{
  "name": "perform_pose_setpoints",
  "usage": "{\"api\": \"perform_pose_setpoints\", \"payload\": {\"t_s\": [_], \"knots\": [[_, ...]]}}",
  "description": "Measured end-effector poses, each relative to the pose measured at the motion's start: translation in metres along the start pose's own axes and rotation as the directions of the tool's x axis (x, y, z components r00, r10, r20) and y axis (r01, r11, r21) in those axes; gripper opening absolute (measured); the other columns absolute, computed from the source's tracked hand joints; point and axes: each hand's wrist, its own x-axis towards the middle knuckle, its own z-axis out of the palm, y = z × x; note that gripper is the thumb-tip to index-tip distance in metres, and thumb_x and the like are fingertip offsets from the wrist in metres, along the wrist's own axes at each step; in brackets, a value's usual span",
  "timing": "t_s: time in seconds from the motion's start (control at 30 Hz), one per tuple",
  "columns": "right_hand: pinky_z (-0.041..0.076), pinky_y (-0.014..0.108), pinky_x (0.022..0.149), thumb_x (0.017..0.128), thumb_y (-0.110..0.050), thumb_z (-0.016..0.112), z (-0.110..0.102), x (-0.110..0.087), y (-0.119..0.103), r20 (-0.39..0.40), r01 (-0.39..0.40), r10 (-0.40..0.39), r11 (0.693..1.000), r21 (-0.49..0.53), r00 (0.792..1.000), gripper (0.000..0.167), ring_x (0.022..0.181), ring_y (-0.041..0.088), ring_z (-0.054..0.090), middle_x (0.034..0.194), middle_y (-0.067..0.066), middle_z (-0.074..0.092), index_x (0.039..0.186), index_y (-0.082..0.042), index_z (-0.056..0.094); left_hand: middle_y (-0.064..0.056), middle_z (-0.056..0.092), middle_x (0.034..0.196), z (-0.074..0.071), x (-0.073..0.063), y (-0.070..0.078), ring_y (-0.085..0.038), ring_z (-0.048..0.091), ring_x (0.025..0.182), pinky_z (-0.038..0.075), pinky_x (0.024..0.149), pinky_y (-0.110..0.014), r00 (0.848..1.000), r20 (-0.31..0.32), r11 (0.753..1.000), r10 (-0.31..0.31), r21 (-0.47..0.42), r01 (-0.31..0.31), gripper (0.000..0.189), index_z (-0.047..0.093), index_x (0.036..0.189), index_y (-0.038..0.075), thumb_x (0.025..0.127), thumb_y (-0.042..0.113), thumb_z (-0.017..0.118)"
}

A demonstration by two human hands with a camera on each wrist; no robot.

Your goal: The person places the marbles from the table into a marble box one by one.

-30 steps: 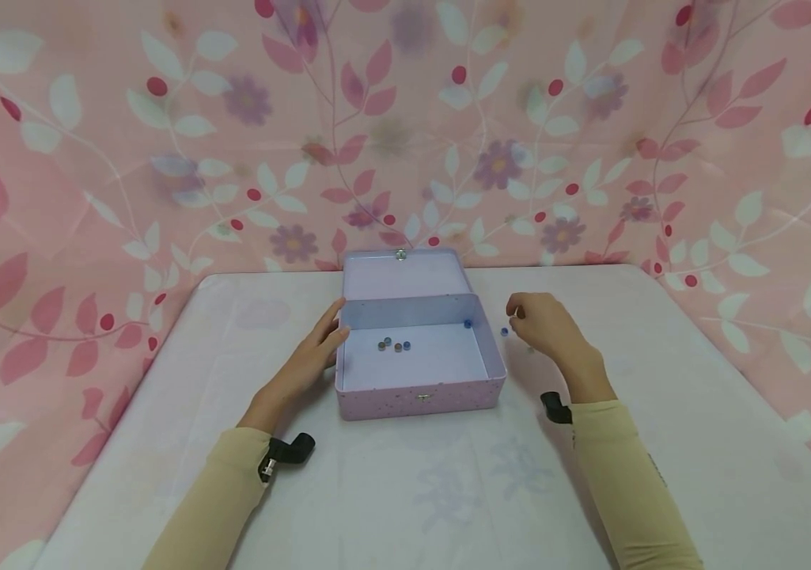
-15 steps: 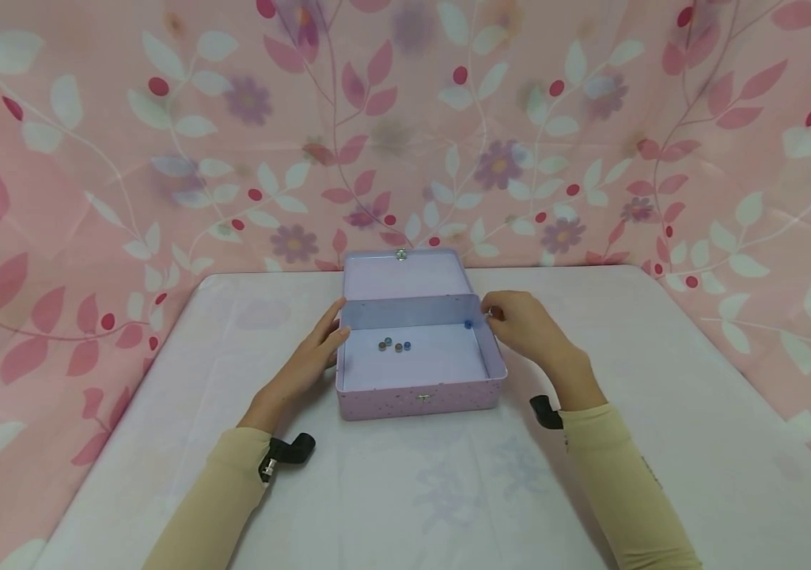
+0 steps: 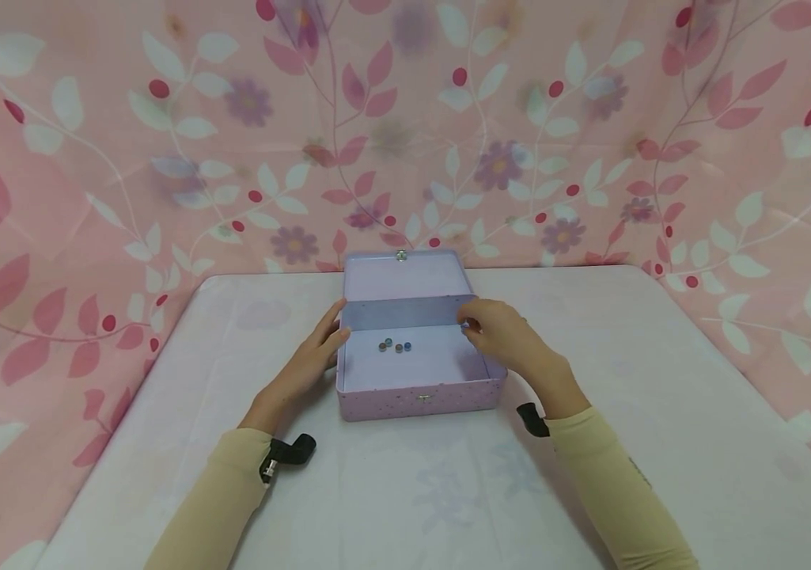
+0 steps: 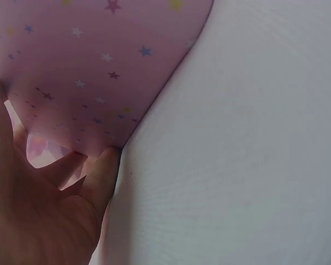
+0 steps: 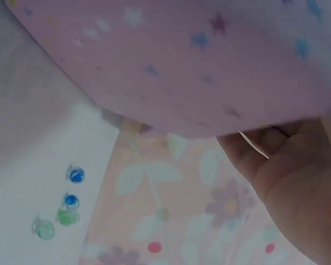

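Observation:
A lilac tin box stands on the table with its lid tipped back. Several small glass marbles lie in a loose group on its floor. My left hand rests along the outer left wall, fingers fairly straight; the left wrist view shows its fingers against the star-printed side. Over the right rim reaches my right hand, thumb and fingertips pinching a small bluish marble above the box's back right corner. In the right wrist view the box wall hides those fingertips.
Several blue and green marbles lie on the table outside the box's right side. A white cloth covers the table. Behind it hangs a pink floral curtain.
My right hand has moved left from beside the box, across the right rim and over the inside, now hiding the marble in the back right corner. The left hand and box have stayed put.

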Motion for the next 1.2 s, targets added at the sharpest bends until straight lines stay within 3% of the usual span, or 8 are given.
{"api": "perform_pose_setpoints", "payload": {"t_s": [0.17,0.5,0.7,1.2], "knots": [[0.054,0.033,0.073,0.090,-0.002,0.068,0.013,0.002,-0.003,0.033,0.034,-0.033,0.999,-0.038,0.999,0.010,0.077,0.017,0.057,0.087,0.004,0.069,0.099,-0.005,0.072,-0.007,0.013,0.167,0.000,0.000,-0.001,-0.031,0.020,0.154,0.039,0.113,-0.057,1.000,0.002,1.000,-0.010,-0.008,0.010,0.067,0.008,0.155,0.052,0.099,0.064,0.042],[0.057,0.036,0.080,0.091,-0.007,0.067,0.031,0.003,-0.009,0.159,-0.015,0.029,0.996,-0.088,0.987,0.013,0.082,0.016,0.061,0.094,0.003,0.072,0.104,-0.007,0.073,-0.008,0.013,0.168,0.000,0.000,-0.001,-0.031,0.020,0.154,0.038,0.114,-0.057,1.000,0.006,1.000,-0.005,-0.004,0.005,0.068,0.008,0.155,0.052,0.098,0.066,0.042],[0.055,0.035,0.074,0.092,-0.009,0.067,0.032,0.003,-0.013,0.184,-0.022,0.052,0.987,-0.160,0.982,0.011,0.077,0.014,0.060,0.090,0.001,0.072,0.101,-0.011,0.074,-0.008,0.013,0.167,0.000,0.000,-0.002,-0.032,0.021,0.154,0.038,0.114,-0.058,1.000,0.000,1.000,-0.008,-0.004,0.008,0.063,0.008,0.155,0.052,0.102,0.058,0.041],[0.051,0.030,0.065,0.089,-0.011,0.070,0.033,0.001,-0.015,0.193,-0.021,0.065,0.975,-0.220,0.979,0.012,0.072,0.013,0.057,0.086,0.000,0.072,0.100,-0.012,0.075,-0.005,0.013,0.168,0.000,-0.002,0.003,-0.030,0.020,0.154,0.038,0.115,-0.056,1.000,0.009,1.000,-0.020,0.001,0.020,0.068,0.007,0.155,0.052,0.098,0.066,0.041]]}}
